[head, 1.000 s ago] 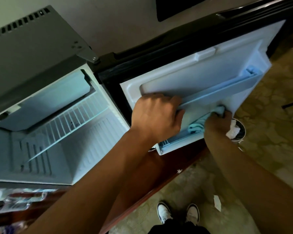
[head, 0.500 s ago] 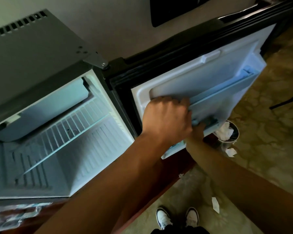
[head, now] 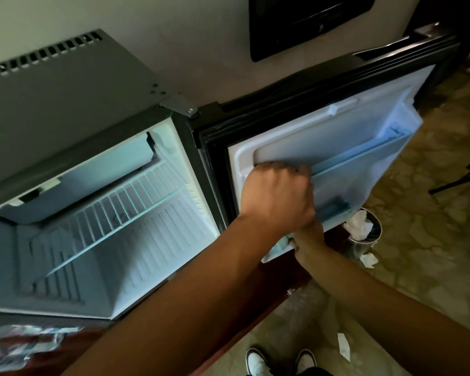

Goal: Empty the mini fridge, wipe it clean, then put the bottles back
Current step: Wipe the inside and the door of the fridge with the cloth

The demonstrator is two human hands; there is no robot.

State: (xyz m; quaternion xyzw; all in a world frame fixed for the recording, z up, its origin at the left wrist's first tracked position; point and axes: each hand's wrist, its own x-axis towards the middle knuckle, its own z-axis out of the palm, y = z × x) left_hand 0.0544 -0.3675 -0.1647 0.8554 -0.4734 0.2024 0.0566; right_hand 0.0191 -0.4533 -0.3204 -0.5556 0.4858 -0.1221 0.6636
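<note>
Now my left hand (head: 278,196) grips the door shelf (head: 364,161) mid-frame; my right hand (head: 308,241), half hidden, seemingly pinches a cloth (head: 281,244); no readable labels.

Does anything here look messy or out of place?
Yes. Crumpled paper overflows the small bin below the fridge door, and paper scraps lie loose on the floor beside it, not in the bin.

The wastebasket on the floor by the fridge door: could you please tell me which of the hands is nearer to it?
Right. The right hand holds a cloth at the door's lower edge, just beside the wastebasket; the left hand grips the door shelf higher up, farther away.
</note>
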